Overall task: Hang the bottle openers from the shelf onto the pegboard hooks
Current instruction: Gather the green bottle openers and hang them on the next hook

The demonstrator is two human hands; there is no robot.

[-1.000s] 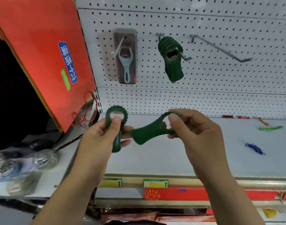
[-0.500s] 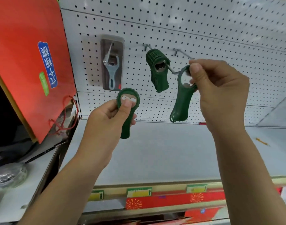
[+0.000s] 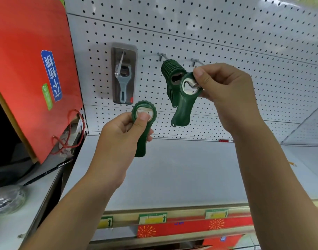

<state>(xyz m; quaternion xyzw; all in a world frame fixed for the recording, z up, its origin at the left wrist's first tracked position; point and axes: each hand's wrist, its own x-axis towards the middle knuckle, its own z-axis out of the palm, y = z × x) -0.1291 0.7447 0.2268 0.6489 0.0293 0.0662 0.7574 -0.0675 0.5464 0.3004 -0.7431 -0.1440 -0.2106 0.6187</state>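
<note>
threading step, by the look of it: right hand (image 3: 225, 91) pinches the ring end of a green opener (image 3: 182, 107) between thumb & fingers, handle hanging down, ring held right at the tip of the middle hook (image 3: 190, 85) on the pegboard (image 3: 244, 42). bent wire tip shows inside the ring, so it looks part-way on, tho can't tell if it's past the upturned end. stack of hung openers (image 3: 170, 73) sits further back on the same hook, just behind the held one. left hand (image 3: 123, 134) grips a second opener (image 3: 142, 141) by neck & handle, thumb pressed on its ring, upright above the shelf (image 3: 172, 168), lower & left of the hook, not yet hung

to do it well imo: hold the ring square to the wire, lift it over the upturned tip, then slide it back toward the stack. let go only once the weight hangs on the wire. fingers sit close round the ring, so mind they don't block the tip. don't nudge the stack, it could swing. second opener prob goes on the same hook, or the bare hook (image 3: 195, 61) just to the right
</note>
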